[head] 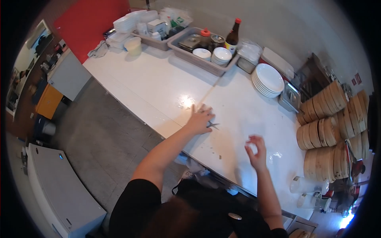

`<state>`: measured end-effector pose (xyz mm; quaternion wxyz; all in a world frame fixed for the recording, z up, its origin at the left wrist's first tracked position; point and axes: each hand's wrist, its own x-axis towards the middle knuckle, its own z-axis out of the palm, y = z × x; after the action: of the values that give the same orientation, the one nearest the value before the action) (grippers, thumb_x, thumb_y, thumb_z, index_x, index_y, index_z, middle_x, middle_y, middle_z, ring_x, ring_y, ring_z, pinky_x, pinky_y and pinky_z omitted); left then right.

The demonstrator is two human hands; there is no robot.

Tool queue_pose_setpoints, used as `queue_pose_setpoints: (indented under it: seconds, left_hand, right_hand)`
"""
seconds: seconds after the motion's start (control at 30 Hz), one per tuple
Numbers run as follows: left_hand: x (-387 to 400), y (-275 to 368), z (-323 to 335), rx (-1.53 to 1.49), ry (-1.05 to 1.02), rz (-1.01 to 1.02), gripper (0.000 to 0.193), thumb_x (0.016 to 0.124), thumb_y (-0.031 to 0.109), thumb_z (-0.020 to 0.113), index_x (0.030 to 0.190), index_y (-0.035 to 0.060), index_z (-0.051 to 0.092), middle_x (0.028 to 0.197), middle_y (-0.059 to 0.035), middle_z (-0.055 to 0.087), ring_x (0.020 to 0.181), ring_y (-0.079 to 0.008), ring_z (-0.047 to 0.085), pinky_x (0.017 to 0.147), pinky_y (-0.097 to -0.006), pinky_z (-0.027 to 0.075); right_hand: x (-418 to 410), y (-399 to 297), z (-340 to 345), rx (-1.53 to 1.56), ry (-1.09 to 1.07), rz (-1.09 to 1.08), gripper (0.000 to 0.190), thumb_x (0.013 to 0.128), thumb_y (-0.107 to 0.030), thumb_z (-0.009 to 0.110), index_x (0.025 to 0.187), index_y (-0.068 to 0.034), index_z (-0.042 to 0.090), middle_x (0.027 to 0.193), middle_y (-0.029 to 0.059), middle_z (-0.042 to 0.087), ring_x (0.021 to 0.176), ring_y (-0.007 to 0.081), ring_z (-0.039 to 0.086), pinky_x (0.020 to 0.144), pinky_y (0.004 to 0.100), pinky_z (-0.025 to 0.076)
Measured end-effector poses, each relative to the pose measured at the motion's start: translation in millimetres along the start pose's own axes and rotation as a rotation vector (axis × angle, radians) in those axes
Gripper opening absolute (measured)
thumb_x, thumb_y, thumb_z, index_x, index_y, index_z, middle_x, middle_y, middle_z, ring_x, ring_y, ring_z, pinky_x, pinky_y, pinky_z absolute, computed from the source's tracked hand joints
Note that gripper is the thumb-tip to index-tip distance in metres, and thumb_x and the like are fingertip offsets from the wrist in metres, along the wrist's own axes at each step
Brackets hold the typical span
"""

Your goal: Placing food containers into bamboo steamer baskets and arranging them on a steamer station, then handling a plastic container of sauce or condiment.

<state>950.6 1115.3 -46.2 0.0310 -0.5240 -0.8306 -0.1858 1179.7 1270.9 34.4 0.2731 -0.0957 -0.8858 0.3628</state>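
My left hand point(199, 120) is at the middle of the white tabletop point(143, 86), its fingers spread and slightly blurred. Beside its thumb the pointed blades of a pair of metal scissors point(213, 125) stick out; the rest is partly hidden by the hand, so whether I grip them cannot be told. My right hand point(256, 151) hovers over the table to the right, thumb and fingers curved apart, with nothing seen between them. Small dark scraps point(220, 157) lie on the white surface between my hands, near the front edge.
A grey-brown tub point(196, 61) at the back holds sauce bottles, small bowls and lidded metal containers. Stacked white plates point(268, 80) stand right of it. Bamboo steamers point(323, 162) and clear plastic jugs point(308, 186) line the right side. A yellowish plastic tub point(133, 46) sits back left.
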Motion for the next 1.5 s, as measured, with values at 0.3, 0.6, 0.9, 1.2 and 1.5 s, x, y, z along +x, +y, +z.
queue_pose_setpoints:
  seconds: [0.3, 0.6, 0.9, 1.2, 1.5]
  left_hand:
    - [38, -6, 5, 0.027, -0.305, 0.255, 0.023, 0.069, 0.024, 0.062, 0.083, 0.0064, 0.06, 0.092, -0.0088, 0.055, 0.094, -0.0254, 0.053, 0.092, -0.0472, 0.033]
    - [34, -34, -9, -0.059, -0.25, 0.306, 0.019, 0.072, 0.016, 0.056, 0.086, 0.0032, 0.057, 0.084, -0.0135, 0.06, 0.084, -0.0269, 0.058, 0.076, -0.0392, 0.041]
    - [79, -78, -36, -0.348, 0.186, 0.158, 0.025, 0.079, 0.006, 0.049, 0.101, 0.0108, 0.059, 0.084, -0.0124, 0.062, 0.079, -0.0321, 0.058, 0.07, -0.042, 0.045]
    - [234, -114, -68, -0.083, 0.209, 0.347, 0.027, 0.075, 0.008, 0.053, 0.099, 0.0173, 0.063, 0.089, -0.0066, 0.063, 0.087, -0.0245, 0.057, 0.076, -0.0414, 0.037]
    - [154, -191, -70, -0.525, 0.281, 0.277, 0.05, 0.069, 0.015, 0.069, 0.115, 0.013, 0.049, 0.123, -0.0112, 0.047, 0.118, -0.0309, 0.038, 0.099, -0.0422, 0.028]
  right_hand:
    - [-141, -22, 1, 0.101, 0.224, 0.532, 0.01, 0.075, -0.003, 0.06, 0.085, -0.003, 0.057, 0.095, 0.009, 0.056, 0.088, 0.0181, 0.053, 0.07, 0.0269, 0.043]
    - [-189, -74, 13, 0.2, 0.475, 0.729, 0.01, 0.08, -0.006, 0.059, 0.088, -0.002, 0.057, 0.087, 0.0016, 0.054, 0.076, 0.0076, 0.049, 0.069, 0.021, 0.04]
    - [-362, -140, 108, 0.06, 0.704, 1.115, 0.002, 0.08, -0.004, 0.055, 0.081, -0.003, 0.056, 0.073, -0.0004, 0.054, 0.069, 0.0066, 0.048, 0.063, 0.0213, 0.041]
    - [-478, -219, 309, 0.278, 0.903, 1.658, 0.009, 0.078, -0.003, 0.06, 0.086, -0.001, 0.058, 0.077, 0.0063, 0.061, 0.073, 0.0147, 0.059, 0.068, 0.0296, 0.048]
    - [-319, -141, 298, 0.318, 0.734, 1.513, 0.009, 0.079, -0.003, 0.059, 0.087, -0.004, 0.057, 0.072, 0.0036, 0.058, 0.064, 0.0117, 0.055, 0.06, 0.0252, 0.044]
